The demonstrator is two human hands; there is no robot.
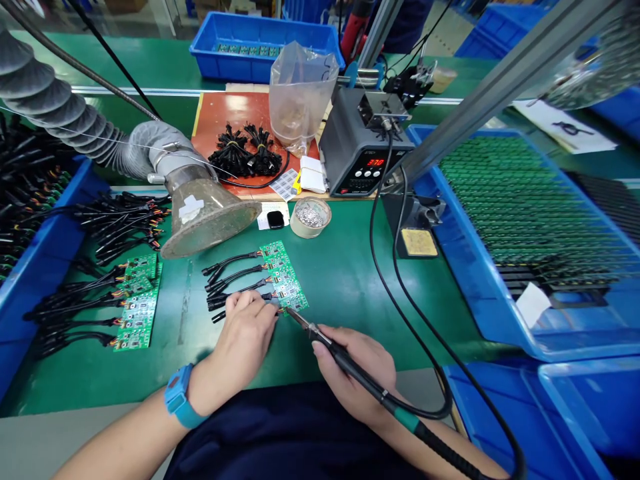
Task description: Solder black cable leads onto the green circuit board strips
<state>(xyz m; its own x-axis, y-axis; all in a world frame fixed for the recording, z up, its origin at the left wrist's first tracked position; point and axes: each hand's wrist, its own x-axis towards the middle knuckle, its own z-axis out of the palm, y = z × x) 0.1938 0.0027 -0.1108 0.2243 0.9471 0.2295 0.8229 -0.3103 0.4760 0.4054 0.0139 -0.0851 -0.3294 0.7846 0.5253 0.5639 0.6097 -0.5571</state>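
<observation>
— Closest to you?
— My right hand (357, 377), closed round the soldering iron (327, 345). Its tip is at the near corner of the board strip (285, 277), just my side of the fume funnel (210, 217).
— The other?
— My left hand (245, 333), fingertips holding down a black lead (220, 303) beside that corner. I judge one joint is being soldered; next calls for a steady lead.

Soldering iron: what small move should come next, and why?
Probably ease the soldering iron tip onto the joint at the near edge of the green boards. The right hand holds the iron with its tip right at that edge, where the left hand pins the black cable end against the board.
</observation>
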